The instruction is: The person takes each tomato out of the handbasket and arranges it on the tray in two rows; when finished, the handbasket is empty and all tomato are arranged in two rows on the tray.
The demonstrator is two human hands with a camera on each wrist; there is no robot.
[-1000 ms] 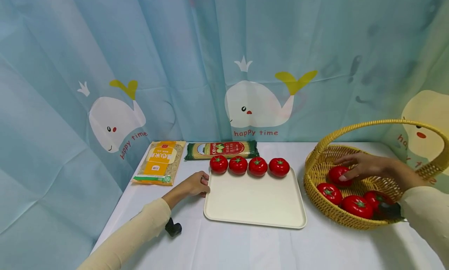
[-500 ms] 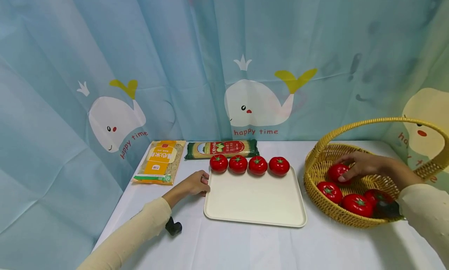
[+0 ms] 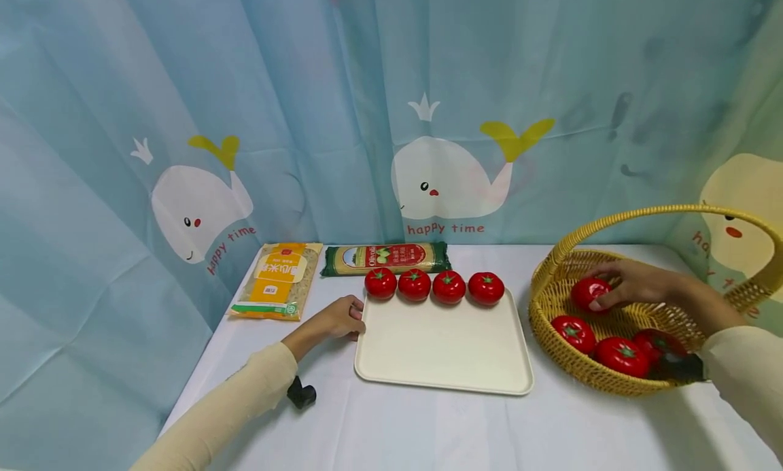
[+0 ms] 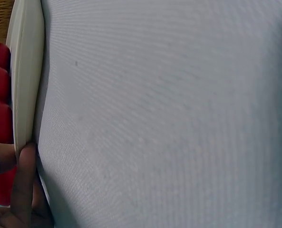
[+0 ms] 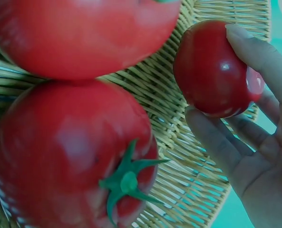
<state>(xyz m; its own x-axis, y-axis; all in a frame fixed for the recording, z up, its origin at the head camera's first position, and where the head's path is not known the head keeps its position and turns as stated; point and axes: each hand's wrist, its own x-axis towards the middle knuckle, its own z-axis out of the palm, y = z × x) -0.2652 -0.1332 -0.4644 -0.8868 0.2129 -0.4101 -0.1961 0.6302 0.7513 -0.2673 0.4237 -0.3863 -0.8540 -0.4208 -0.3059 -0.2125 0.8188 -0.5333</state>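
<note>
My left hand [image 3: 342, 317] pinches the left rim of a cream rectangular tray [image 3: 443, 352], thumb above and fingers below, as the left wrist view shows. Along the tray's back edge sits a row of several red tomatoes [image 3: 449, 287] with green stems. On the right, my right hand [image 3: 639, 283] reaches into a wicker basket [image 3: 565, 372] and grips a tomato [image 5: 212, 71] between thumb and fingers. Other tomatoes [image 3: 622, 357] lie in the basket in front of that hand; one large tomato [image 5: 74, 152] shows its green stem in the right wrist view.
Behind the tray lies a green-and-red pack of pasta [image 3: 385, 259]. A yellow bag of grain [image 3: 278, 281] lies at the back left. The basket's tall handle [image 3: 660, 209] arches over the right arm. A patterned blue curtain [image 3: 342, 117] hangs behind the table.
The right hand has shifted very slightly with the tomato in its grip, rising a little in the basket. The left hand stays on the tray rim, and the tray has not visibly moved.
</note>
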